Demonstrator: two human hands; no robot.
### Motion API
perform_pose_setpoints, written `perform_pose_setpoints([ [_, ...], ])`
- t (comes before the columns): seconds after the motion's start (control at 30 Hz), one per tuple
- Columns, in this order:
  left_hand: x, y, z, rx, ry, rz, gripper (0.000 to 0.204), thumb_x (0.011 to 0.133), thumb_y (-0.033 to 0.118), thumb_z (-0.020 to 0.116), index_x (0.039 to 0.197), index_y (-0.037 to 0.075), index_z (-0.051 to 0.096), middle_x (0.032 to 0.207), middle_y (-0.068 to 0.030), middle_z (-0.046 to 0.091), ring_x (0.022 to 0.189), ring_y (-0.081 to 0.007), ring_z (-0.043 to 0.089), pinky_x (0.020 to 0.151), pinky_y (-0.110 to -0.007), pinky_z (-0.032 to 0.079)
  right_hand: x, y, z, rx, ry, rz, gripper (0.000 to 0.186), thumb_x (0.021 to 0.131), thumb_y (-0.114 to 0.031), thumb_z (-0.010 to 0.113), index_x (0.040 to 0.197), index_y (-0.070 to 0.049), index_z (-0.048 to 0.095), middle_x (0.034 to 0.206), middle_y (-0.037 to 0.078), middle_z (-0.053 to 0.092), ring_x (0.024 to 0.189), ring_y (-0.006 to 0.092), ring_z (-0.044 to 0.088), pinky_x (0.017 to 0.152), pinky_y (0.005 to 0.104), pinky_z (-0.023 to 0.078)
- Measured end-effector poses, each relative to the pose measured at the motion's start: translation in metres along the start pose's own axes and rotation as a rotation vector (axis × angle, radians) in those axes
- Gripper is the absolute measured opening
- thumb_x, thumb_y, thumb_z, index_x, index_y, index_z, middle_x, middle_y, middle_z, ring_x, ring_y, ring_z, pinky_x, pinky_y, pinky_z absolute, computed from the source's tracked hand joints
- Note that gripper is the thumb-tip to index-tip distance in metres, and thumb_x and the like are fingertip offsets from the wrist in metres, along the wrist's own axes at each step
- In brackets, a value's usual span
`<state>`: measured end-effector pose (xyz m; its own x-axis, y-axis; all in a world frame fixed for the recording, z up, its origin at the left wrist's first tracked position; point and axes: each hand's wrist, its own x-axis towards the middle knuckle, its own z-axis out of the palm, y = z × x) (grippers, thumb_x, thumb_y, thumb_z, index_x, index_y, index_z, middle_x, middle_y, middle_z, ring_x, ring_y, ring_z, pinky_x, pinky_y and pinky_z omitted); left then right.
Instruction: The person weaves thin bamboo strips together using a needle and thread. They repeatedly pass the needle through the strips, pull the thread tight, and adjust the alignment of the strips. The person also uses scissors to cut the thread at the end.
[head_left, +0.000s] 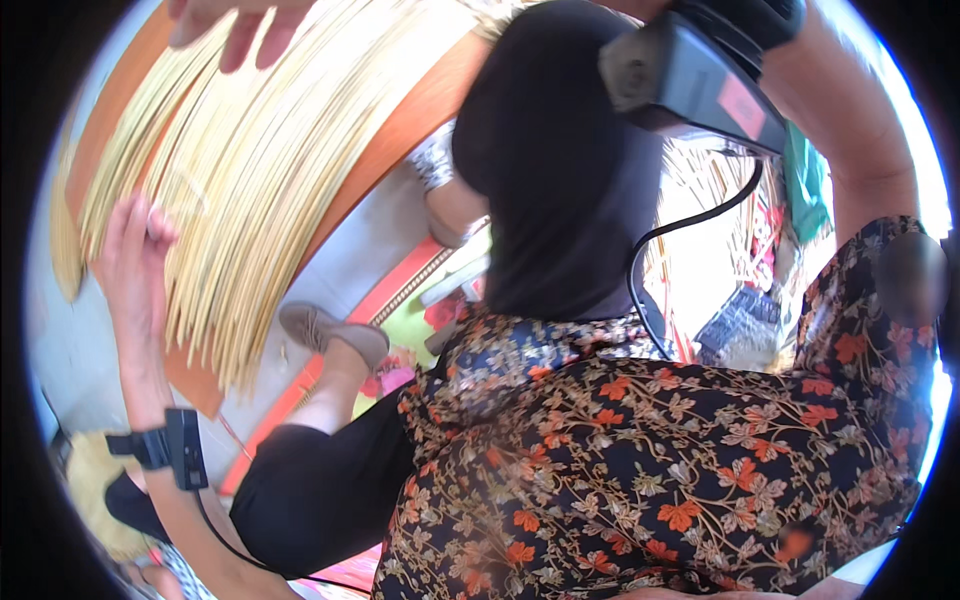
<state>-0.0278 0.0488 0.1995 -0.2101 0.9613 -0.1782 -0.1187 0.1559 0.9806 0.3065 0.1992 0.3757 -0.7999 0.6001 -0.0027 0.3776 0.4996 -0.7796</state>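
My left hand point(135, 245) is at the left, beside the lower left part of a wide spread of long, thin, pale yellow reed-like strips point(255, 190). Its fingers are curled together. A small whitish spot shows at the fingertips, and I cannot make out what they hold. The strips lie side by side on an orange-brown board point(400, 125). My right arm bends up along the right side, and only a sliver of my right hand point(628, 6) shows at the top edge; its fingers are out of view. Another person's hand point(245, 30) hangs over the strips' far end, fingers apart.
A black wrist device point(690, 85) with a cable is on my right wrist; a smaller one point(185, 450) is on my left. My black-trousered knee point(560, 130) rises at centre. More thin sticks point(700, 200), a green bag point(805, 185) and a dark basket point(740, 320) are at right.
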Motion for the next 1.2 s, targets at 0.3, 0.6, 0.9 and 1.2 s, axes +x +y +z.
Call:
perform_pose_setpoints([
  [0.3,-0.012,-0.009,-0.023,0.151,0.051,-0.171,0.015,0.112,0.019,0.059,0.121,0.008,0.059,0.088,0.0004,0.058,0.080,-0.0086,0.059,0.077,-0.026,0.053,-0.148,0.203,-0.043,0.079,0.269,0.297,0.034,0.107,-0.031,0.063,0.113,0.001,0.074,0.090,0.008,0.077,0.081,0.0141,0.076,0.069,0.0296,0.063],
  [0.6,-0.017,0.000,-0.005,0.194,0.071,-0.306,0.007,0.111,0.015,0.061,0.114,0.009,0.060,0.095,0.0031,0.057,0.086,-0.0057,0.056,0.080,-0.021,0.050,-0.362,0.398,0.124,0.288,0.088,0.978,0.022,0.100,-0.023,0.065,0.111,-0.008,0.078,0.086,0.007,0.079,0.073,0.0155,0.077,0.069,0.0314,0.064],
  [0.9,-0.017,0.003,0.030,0.067,0.120,-0.214,0.012,0.109,0.015,0.065,0.118,0.010,0.060,0.092,-0.0009,0.064,0.088,-0.0139,0.065,0.085,-0.030,0.056,-0.322,0.370,0.227,-0.139,0.038,0.754,0.025,0.099,-0.035,0.068,0.102,-0.011,0.077,0.093,0.017,0.076,0.093,0.0387,0.074,0.084,0.0501,0.057],
  [1.2,-0.034,0.025,0.047,-0.122,0.109,-0.151,0.011,0.109,0.018,0.064,0.116,0.010,0.063,0.091,-0.0036,0.068,0.084,-0.0166,0.070,0.079,-0.035,0.061,-0.324,0.372,0.225,0.020,-0.130,0.669,0.034,0.098,-0.023,0.055,0.127,-0.015,0.071,0.105,0.013,0.080,0.106,0.0307,0.074,0.125,0.0574,0.020],
])
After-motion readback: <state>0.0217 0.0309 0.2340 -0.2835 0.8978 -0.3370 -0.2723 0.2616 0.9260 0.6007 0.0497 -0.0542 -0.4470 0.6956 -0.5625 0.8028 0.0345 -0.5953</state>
